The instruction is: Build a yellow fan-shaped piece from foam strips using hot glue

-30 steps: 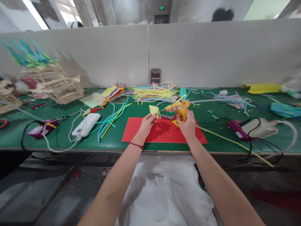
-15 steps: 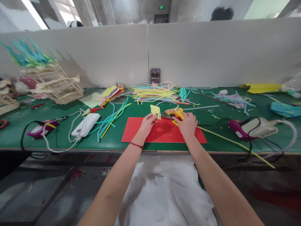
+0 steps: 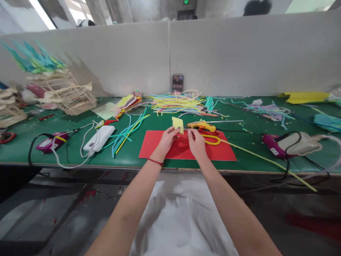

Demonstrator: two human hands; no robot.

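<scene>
My left hand pinches a small pale-yellow sheet piece with a scalloped edge, holding it upright above a red board. Close by on the right is my right hand, its thumb and fingers pressed together; whatever is between them is too small or hidden to make out. Scissors with a yellow handle lie on the red board, their blades partly hidden behind my right hand. A yellow-orange glue gun rests just behind that hand.
Several coloured foam strips are piled at the back, with others at left. A white power bank with cables lies left. A purple device sits right. A wooden frame model stands far left.
My right hand has moved left from beside the glue gun and scissors handle, toward my left hand, so the yellow scissors handle now shows. My left hand still holds the yellow piece.
</scene>
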